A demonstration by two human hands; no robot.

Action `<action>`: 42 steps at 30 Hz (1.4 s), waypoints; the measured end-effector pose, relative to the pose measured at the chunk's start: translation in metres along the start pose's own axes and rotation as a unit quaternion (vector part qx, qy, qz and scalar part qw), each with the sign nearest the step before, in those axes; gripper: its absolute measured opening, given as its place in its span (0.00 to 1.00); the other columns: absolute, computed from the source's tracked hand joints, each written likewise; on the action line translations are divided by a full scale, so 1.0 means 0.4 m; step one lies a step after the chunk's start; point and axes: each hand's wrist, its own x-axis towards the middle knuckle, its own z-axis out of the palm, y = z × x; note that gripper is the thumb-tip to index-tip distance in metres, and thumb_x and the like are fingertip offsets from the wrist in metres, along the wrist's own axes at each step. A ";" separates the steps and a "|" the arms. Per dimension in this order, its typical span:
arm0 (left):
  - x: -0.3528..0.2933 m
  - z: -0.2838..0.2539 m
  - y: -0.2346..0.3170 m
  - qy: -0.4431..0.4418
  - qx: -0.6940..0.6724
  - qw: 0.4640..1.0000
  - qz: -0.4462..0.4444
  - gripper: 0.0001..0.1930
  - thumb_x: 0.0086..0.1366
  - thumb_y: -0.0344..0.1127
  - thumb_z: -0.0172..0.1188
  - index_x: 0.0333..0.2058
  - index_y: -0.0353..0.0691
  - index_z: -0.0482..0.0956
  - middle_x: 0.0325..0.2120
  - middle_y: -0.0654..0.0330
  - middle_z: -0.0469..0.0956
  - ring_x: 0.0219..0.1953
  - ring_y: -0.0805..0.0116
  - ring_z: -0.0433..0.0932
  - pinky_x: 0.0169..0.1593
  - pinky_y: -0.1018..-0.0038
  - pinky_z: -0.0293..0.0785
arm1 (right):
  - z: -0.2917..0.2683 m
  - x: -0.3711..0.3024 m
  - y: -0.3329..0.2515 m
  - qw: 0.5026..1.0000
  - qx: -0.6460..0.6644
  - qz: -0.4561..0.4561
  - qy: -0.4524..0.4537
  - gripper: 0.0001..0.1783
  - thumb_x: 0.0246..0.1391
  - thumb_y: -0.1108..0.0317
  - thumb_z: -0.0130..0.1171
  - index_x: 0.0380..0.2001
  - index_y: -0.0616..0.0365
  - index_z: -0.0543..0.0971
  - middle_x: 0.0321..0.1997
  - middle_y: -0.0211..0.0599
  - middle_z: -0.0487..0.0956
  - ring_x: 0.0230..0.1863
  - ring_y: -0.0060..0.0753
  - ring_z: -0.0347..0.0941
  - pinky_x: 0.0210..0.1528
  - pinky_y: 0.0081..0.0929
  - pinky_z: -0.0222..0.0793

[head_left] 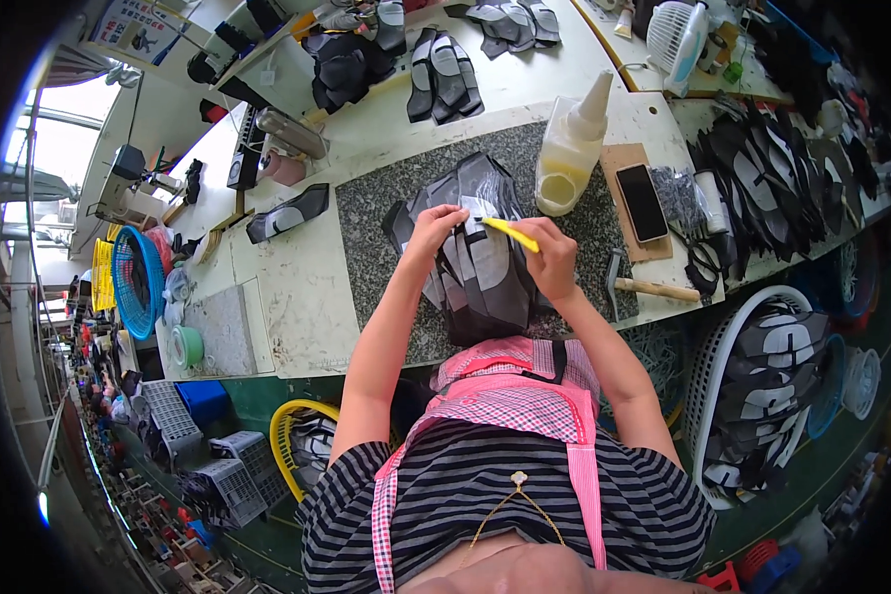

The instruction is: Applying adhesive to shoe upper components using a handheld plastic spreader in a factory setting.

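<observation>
My right hand (552,255) is closed round a slim yellow-handled tool (510,235). The tool's tip points left and reaches the pile near my left fingertips; its kind is too small to make out. My left hand (436,230) pinches at the upper middle of the pile, and what its fingertips hold is too small to name. Under both hands lies a stack of grey and black shoe-upper pieces (480,272), with a shiny clear patch at its far end. The stack rests on a speckled stone slab (371,213).
Beyond my right hand stands a spouted plastic bottle (569,148) with yellowish liquid. To the right are a phone (642,203), a hammer (653,289), scissors (701,265) and more dark pieces (772,178). A white basket (708,396) of pieces stands below the table edge.
</observation>
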 end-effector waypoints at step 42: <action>-0.194 0.035 0.001 0.152 0.050 0.969 0.187 0.08 0.65 0.34 0.59 0.34 0.34 0.76 0.23 0.71 0.73 0.26 0.85 0.70 0.28 0.84 0.64 | -0.011 0.077 -0.050 0.999 0.022 0.048 0.011 0.06 0.56 0.70 0.58 0.32 0.62 0.78 0.23 0.39 0.74 0.18 0.37 0.69 0.22 0.27 0.62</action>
